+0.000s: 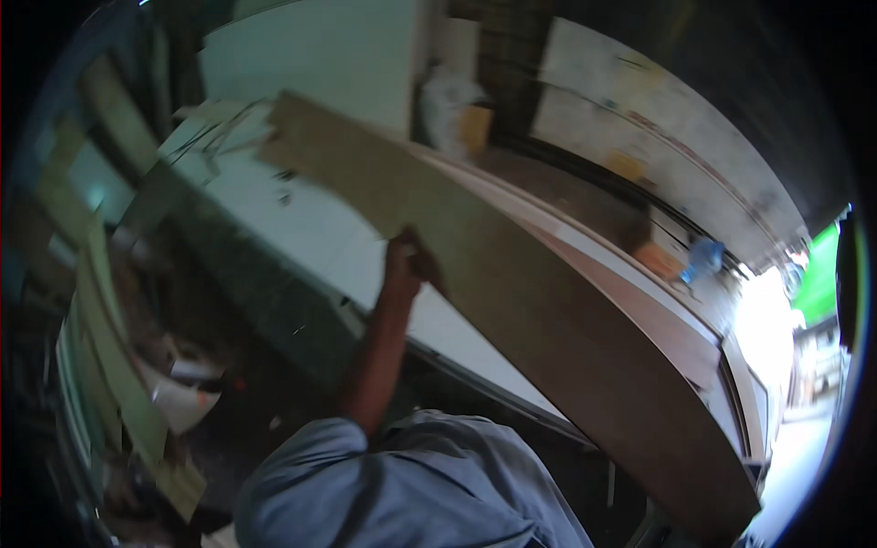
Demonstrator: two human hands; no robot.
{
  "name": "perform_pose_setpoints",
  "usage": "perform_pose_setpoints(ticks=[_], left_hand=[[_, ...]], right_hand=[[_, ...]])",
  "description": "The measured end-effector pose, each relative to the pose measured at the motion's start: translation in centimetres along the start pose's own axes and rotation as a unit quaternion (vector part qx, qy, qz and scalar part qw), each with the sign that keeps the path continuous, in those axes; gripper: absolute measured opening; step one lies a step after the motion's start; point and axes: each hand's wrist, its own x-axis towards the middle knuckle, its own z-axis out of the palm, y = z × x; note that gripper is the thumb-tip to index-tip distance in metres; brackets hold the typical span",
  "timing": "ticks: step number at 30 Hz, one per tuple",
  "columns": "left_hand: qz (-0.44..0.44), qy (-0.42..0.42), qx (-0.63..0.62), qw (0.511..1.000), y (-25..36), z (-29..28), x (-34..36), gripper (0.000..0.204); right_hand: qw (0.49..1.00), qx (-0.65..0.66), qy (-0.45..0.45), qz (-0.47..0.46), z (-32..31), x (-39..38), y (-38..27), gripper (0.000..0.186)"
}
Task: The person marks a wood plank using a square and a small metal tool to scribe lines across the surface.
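Observation:
A long, thin brown board (512, 265), probably plywood, stretches diagonally from the upper left to the lower right. My left hand (408, 259) grips its near edge, nearer the far-left end. The fingers curl round that edge and partly disappear behind it. That far end looks jagged or notched. Below the board lies a white-topped table (311, 224), and the board seems raised above it. My right hand does not show; the board's lower-right end covers that area.
Dark thin strips (215, 137) lie at the table's far-left end. Leaning boards (119, 338) and scraps crowd the left side. A large pale panel (311, 59) stands behind the table. Bright daylight enters at the right, near a green sheet (818, 274).

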Motion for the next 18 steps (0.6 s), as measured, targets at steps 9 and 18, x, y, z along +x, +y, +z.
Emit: perform_pose_setpoints(ticks=[9,18], left_hand=[[0.091,0.062,0.085,0.99,0.4,0.3,-6.7,0.053],[0.115,0.194,0.1,0.969,-7.2,-11.1,-8.1,0.067]], right_hand=[[1.0,-0.007,-0.016,0.025,0.1,-1.3,3.8,0.045],[0.998,0.018,-0.018,0.049,0.4,4.1,15.9,0.039]])
